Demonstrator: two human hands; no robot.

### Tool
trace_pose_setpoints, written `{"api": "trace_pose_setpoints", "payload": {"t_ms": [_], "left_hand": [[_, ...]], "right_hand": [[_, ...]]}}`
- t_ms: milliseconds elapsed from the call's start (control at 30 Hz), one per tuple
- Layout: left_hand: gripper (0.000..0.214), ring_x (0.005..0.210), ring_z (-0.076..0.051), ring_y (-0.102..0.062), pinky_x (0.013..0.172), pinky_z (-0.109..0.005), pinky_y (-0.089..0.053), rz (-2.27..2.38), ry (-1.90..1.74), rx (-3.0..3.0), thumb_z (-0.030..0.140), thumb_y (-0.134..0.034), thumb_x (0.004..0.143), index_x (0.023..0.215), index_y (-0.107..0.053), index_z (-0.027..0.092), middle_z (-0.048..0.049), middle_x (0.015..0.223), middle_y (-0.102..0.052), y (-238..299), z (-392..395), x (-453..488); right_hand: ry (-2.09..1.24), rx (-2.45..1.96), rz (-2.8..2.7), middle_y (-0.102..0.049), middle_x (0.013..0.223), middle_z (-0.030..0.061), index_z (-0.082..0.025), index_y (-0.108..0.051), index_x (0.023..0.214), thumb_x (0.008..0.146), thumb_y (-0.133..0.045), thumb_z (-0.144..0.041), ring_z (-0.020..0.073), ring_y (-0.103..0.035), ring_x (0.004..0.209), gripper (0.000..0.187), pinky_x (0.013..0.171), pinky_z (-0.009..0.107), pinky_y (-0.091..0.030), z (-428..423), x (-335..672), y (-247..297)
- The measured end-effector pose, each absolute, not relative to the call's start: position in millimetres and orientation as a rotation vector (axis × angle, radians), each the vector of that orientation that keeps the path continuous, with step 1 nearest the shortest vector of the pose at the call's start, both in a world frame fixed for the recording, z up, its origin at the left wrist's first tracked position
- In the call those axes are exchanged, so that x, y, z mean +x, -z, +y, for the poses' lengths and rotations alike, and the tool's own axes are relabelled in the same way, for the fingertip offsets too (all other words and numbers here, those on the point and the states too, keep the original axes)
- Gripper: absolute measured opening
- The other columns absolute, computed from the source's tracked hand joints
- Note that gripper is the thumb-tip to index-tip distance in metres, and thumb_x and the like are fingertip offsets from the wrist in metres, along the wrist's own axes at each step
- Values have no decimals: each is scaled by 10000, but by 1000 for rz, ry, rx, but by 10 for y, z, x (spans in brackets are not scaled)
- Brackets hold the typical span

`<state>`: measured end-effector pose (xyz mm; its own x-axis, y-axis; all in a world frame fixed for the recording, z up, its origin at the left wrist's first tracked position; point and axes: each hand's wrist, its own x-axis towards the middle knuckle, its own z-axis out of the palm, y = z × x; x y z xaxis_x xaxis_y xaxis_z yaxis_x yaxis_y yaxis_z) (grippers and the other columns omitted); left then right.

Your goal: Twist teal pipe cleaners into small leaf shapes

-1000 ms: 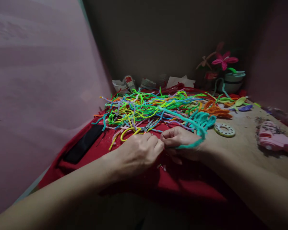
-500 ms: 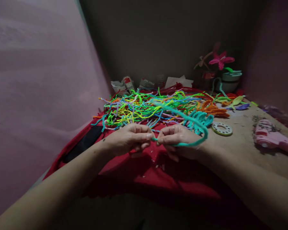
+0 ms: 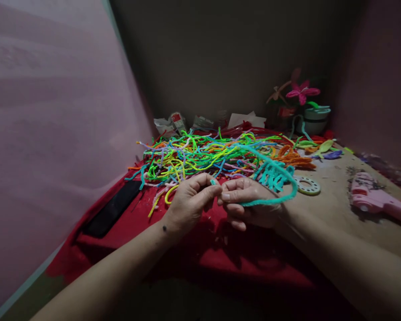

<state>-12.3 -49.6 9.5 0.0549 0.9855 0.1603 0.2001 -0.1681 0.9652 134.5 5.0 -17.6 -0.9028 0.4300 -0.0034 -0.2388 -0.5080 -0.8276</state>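
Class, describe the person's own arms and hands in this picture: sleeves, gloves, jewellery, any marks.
The left hand and right hand are bare: no gloves, no ring, watch or bracelet visible. The left forearm and right forearm are uncovered to the picture's edge, so no sleeve shows. A small dark mark sits at the left wrist. Nails look short and unpainted, though light is dim.

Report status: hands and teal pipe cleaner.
Left hand and right hand both pinching the teal pipe cleaner. It arcs past the right hand. Loose pile behind, not blocking.
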Motion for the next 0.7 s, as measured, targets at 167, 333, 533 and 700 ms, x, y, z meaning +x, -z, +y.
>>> {"api": "trace_pose_setpoints", "payload": {"t_ms": [167, 333, 533, 700], "left_hand": [[213, 409, -34, -349, 414, -157, -267, 1410, -1275, 1518, 275, -533, 782, 615, -476, 154, 52, 466, -442, -127, -431, -166], [257, 368, -35, -339, 381, -163, -236, 1314, -1317, 1233, 319, -598, 732, 608, -439, 159, 57, 436, -434, -191, -380, -247], [273, 342, -33, -297, 365, -179, -197, 1297, -1449, 1186, 281, -645, 661, 553, -425, 159, 73, 393, -383, -191, -245, -191], [269, 347, -28, -265, 378, -186, -195, 1469, -1426, 1294, 275, -637, 622, 502, -429, 154, 82, 375, -361, -82, -15, -212]], "right_hand": [[-2344, -346, -1352, -503, 421, -53, -124, -527, 637, 672, -664, -201, 61, -444, 330, 161, 370, 211, -450, 99, 1338, 198], [-2265, -398, -1387, -525, 397, -52, -140, -504, 641, 646, -690, -223, 91, -483, 321, 203, 345, 209, -419, 136, 1306, 254], [-1987, -515, -1476, -476, 373, -78, -163, -469, 607, 643, -662, -280, 87, -446, 276, 229, 300, 194, -347, 40, 1271, 195], [-1718, -690, -1543, -408, 318, -100, -183, -439, 578, 658, -576, -274, 76, -388, 229, 183, 251, 171, -254, -2, 1229, 205]]}}
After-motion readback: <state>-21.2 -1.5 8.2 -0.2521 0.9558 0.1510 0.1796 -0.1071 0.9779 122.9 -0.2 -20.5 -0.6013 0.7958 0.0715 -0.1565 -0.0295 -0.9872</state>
